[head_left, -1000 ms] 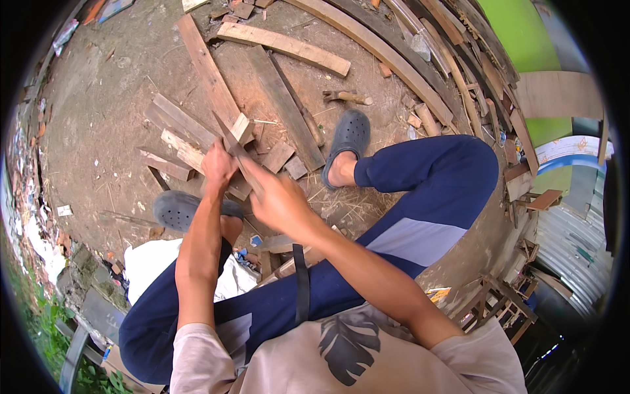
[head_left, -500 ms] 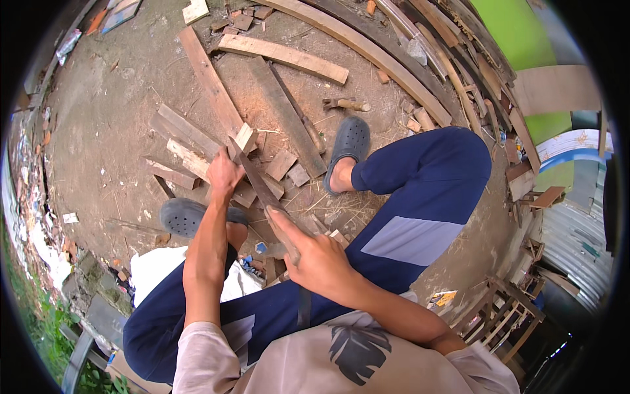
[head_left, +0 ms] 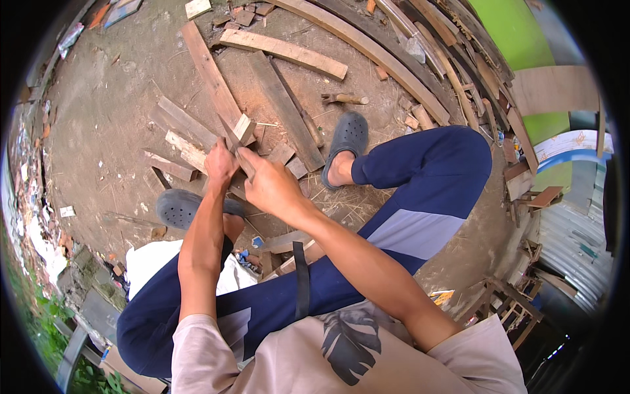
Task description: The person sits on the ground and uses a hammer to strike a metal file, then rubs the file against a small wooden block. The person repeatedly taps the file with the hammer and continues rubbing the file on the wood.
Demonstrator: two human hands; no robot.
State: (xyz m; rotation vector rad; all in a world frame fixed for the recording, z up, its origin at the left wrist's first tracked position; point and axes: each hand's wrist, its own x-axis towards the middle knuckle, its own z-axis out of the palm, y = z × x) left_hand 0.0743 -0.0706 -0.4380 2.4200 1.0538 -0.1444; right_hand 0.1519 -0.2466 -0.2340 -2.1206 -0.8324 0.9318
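Observation:
My right hand (head_left: pixel 268 187) is closed around the grip of a handsaw with a long, tapering brown blade (head_left: pixel 230 136). The blade points away from me and lies beside the pale end of a wooden block (head_left: pixel 244 127). My left hand (head_left: pixel 221 162) is closed on a length of wood just left of the blade, and most of what it grips is hidden under the fingers. Both hands are close together between my feet. A long reddish board (head_left: pixel 211 72) stretches away beyond the blade. Short wooden pieces (head_left: pixel 187 151) lie under and beside my left hand.
A claw hammer (head_left: pixel 346 99) lies beyond my right clog (head_left: pixel 350 134). A grey plank (head_left: pixel 289 111) and a pale beam (head_left: pixel 282 54) rest on the dirt, with sawdust near them. Long timbers (head_left: pixel 374 49) are stacked at the far right. A white sack (head_left: pixel 152 266) is near my left leg.
My right hand has moved forward and left with the saw, up close to my left hand. The blade tip reaches slightly farther away. My left hand stays at nearly the same place.

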